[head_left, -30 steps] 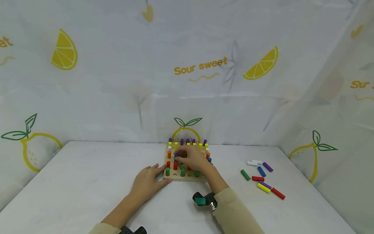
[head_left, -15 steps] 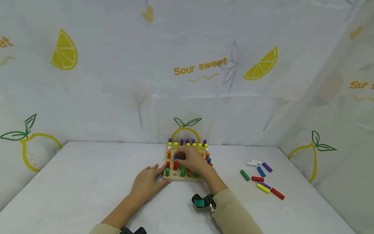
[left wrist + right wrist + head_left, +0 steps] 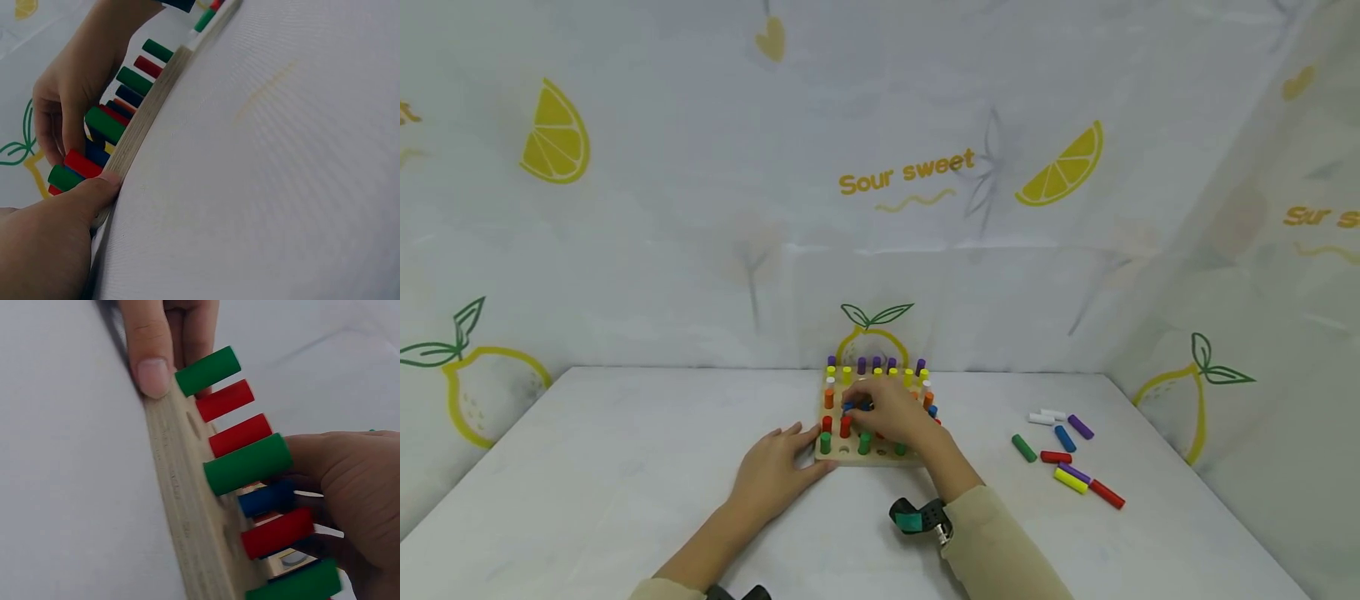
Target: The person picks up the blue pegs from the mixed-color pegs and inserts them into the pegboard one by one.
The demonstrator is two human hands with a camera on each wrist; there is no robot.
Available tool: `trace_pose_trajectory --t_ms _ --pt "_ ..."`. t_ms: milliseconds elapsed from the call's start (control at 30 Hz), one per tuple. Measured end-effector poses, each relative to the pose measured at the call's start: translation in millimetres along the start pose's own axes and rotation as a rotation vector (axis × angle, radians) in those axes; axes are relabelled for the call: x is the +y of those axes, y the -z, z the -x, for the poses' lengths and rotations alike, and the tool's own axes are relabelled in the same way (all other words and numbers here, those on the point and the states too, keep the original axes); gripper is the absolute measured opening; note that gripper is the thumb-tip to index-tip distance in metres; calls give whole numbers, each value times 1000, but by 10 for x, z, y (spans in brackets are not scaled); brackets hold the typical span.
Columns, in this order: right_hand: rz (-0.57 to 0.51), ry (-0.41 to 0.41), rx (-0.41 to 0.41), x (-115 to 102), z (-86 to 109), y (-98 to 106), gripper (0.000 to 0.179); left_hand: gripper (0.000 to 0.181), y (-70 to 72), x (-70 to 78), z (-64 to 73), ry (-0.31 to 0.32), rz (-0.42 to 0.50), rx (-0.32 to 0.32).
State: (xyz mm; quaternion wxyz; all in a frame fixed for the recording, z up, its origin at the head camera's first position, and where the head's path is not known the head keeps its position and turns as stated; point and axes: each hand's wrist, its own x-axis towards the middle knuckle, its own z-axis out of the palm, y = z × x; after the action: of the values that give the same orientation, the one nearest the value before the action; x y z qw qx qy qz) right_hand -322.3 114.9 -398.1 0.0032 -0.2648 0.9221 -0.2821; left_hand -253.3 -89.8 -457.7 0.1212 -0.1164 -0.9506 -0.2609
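A wooden pegboard (image 3: 857,458) carries rows of coloured pegs, with a green peg (image 3: 865,443) and a red peg (image 3: 846,427) near its front. My left hand (image 3: 775,475) holds the board's front left corner. In the right wrist view its thumb (image 3: 154,376) presses the front edge, with the other fingers round the side. My right hand (image 3: 891,412) is over the middle of the board, its thumb and fingertips pinching a blue peg (image 3: 847,408) among the blue row. The right wrist view shows those fingers partly hidden behind the standing pegs.
Loose pegs lie on the white table (image 3: 647,467) to the right, among them a green peg (image 3: 1023,448), a yellow peg (image 3: 1071,481), a red peg (image 3: 1107,494) and a white peg (image 3: 1041,419). A patterned cloth (image 3: 700,208) hangs behind the board.
My right hand's fingertips and the blue peg sit slightly lower over the board. My left hand stays at the corner. The head view has shifted a little.
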Motion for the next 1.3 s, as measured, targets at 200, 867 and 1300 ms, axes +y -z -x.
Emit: trace_pose_trajectory --t_ms 200,867,1300 --pt "17 -12 77 -17 145 180 15 61 -32 -19 10 19 8 -12" --pt "193 -172 149 738 972 1184 18 60 -15 -48 44 19 -14 -20" --pt "220 -302 212 1210 1562 1569 31 61 -2 -35 8 -6 -25 -16"
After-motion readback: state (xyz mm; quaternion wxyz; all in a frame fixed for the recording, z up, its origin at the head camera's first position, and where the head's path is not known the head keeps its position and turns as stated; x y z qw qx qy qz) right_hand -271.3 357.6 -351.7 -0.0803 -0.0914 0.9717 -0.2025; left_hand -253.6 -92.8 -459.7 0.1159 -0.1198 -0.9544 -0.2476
